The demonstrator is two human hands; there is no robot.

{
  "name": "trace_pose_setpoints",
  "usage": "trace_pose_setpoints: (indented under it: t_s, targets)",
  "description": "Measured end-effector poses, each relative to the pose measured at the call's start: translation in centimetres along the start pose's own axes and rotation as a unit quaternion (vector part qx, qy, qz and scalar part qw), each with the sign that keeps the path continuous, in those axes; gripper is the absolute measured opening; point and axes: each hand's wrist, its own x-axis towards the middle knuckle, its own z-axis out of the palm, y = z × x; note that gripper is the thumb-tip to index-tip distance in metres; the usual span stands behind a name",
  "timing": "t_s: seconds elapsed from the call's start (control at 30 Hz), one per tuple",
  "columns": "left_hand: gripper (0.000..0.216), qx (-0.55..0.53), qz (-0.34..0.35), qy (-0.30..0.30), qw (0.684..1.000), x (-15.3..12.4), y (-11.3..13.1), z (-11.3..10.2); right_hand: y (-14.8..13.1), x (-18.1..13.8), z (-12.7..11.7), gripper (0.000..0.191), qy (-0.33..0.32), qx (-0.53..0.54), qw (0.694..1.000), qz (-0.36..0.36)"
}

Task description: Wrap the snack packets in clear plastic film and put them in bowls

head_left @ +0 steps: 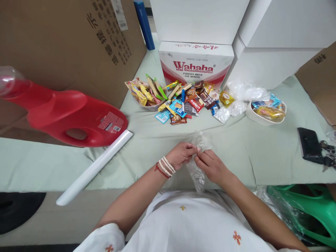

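Note:
A crumpled clear plastic bag (198, 178) is pinched between my two hands just above the front of the table. My left hand (183, 154), with white bead strands at the wrist, grips it with fingertips closed. From the other side my right hand (212, 165) pinches the same bag, its fingers almost touching the left ones. Part of the bag hangs below the hands and part sticks up behind them. Beyond it lies a pile of wrapped snacks (195, 101), beside a clear bowl (152, 107) filled with more packets.
A white oval bowl (265, 118) with snack packets and loose clear bags (245, 92) sit to the right. A Wahaba carton (196, 66) stands behind. At left are a red jug (76, 115) and a white tube (97, 166); keys (328, 154) and a black case (310, 145) lie far right.

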Motion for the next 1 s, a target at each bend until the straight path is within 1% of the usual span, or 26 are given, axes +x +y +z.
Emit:
trace_pose_setpoints:
  t_s: [0.1, 0.2, 0.23, 0.27, 0.3, 0.33, 0.37, 0.4, 0.43, 0.47, 0.5, 0.53, 0.57, 0.63, 0.7, 0.77, 0.8, 0.83, 0.9, 0.97, 1.0]
  targets:
    - [0.052, -0.063, -0.008, -0.017, 0.998, 0.2, -0.2, -0.2, 0.0, -0.1, 0.2, 0.024, 0.021, 0.010, 1.000, -0.008]
    - [0.053, -0.130, 0.008, -0.006, 0.991, 0.2, -0.5, -0.2, -0.3, -0.5, 0.3, 0.024, 0.059, 0.043, 0.997, 0.009]
    - [0.054, -0.154, 0.019, 0.005, 0.988, 0.1, -0.5, -0.2, -0.5, -0.6, 0.3, 0.025, 0.077, 0.064, 0.995, 0.030]
    - [0.054, -0.174, 0.033, 0.017, 0.984, 0.0, -0.5, -0.2, -0.6, -0.8, 0.2, 0.024, 0.098, 0.090, 0.989, 0.067]
    - [0.055, -0.188, 0.047, 0.027, 0.981, -0.2, -0.5, -0.2, -0.8, -0.8, 0.2, 0.021, 0.123, 0.118, 0.977, 0.125]
    - [0.055, -0.197, 0.057, 0.034, 0.978, -0.3, -0.5, -0.2, -0.8, -0.8, 0.1, 0.017, 0.147, 0.147, 0.957, 0.203]
    - [0.055, -0.200, 0.066, 0.039, 0.977, -0.4, -0.4, -0.1, -0.9, -0.7, -0.1, 0.017, 0.165, 0.179, 0.925, 0.294]
    - [0.055, -0.199, 0.073, 0.044, 0.976, -0.5, -0.4, 0.0, -0.8, -0.4, -0.2, 0.023, 0.171, 0.215, 0.883, 0.381]
    - [0.055, -0.192, 0.079, 0.050, 0.977, -0.5, -0.4, 0.1, -0.7, 0.0, -0.3, 0.032, 0.165, 0.258, 0.837, 0.454]
    - [0.055, -0.182, 0.086, 0.057, 0.978, -0.6, -0.4, 0.3, -0.5, 0.6, -0.3, 0.040, 0.149, 0.306, 0.794, 0.504]
    - [0.054, -0.169, 0.095, 0.064, 0.979, -0.5, -0.4, 0.4, -0.3, 1.2, -0.3, 0.045, 0.128, 0.354, 0.759, 0.531]
    - [0.053, -0.154, 0.106, 0.069, 0.980, -0.5, -0.5, 0.6, -0.1, 2.0, -0.3, 0.046, 0.112, 0.399, 0.733, 0.540]
    - [0.053, -0.141, 0.118, 0.074, 0.980, -0.4, -0.5, 0.8, 0.2, 2.7, -0.2, 0.045, 0.106, 0.434, 0.713, 0.540]
    - [0.052, -0.127, 0.142, 0.086, 0.978, -0.3, -0.6, 0.8, 0.6, 3.9, -0.1, 0.041, 0.126, 0.475, 0.686, 0.536]
    - [0.051, -0.134, 0.155, 0.103, 0.973, -0.3, -0.5, 0.6, 1.0, 4.5, 0.0, 0.039, 0.155, 0.489, 0.668, 0.540]
    - [0.051, -0.143, 0.155, 0.124, 0.970, -0.4, -0.3, 0.1, 1.3, 4.6, -0.1, 0.038, 0.158, 0.484, 0.666, 0.545]
    - [0.050, -0.137, 0.156, 0.134, 0.969, -0.5, -0.2, -0.1, 1.4, 4.6, -0.2, 0.037, 0.150, 0.474, 0.676, 0.544]
    - [0.048, -0.120, 0.164, 0.144, 0.968, -0.6, 0.0, -0.2, 1.5, 4.5, -0.3, 0.035, 0.140, 0.458, 0.694, 0.538]
    - [0.041, -0.044, 0.206, 0.163, 0.964, -0.6, 0.3, -0.1, 1.6, 4.5, -0.4, 0.031, 0.115, 0.411, 0.749, 0.507]
    - [0.031, 0.047, 0.261, 0.179, 0.947, -0.4, 0.6, 0.2, 1.5, 4.7, -0.3, 0.028, 0.088, 0.367, 0.803, 0.461]
    - [0.027, 0.070, 0.284, 0.186, 0.938, -0.2, 0.6, 0.3, 1.5, 4.9, -0.3, 0.027, 0.079, 0.356, 0.818, 0.444]
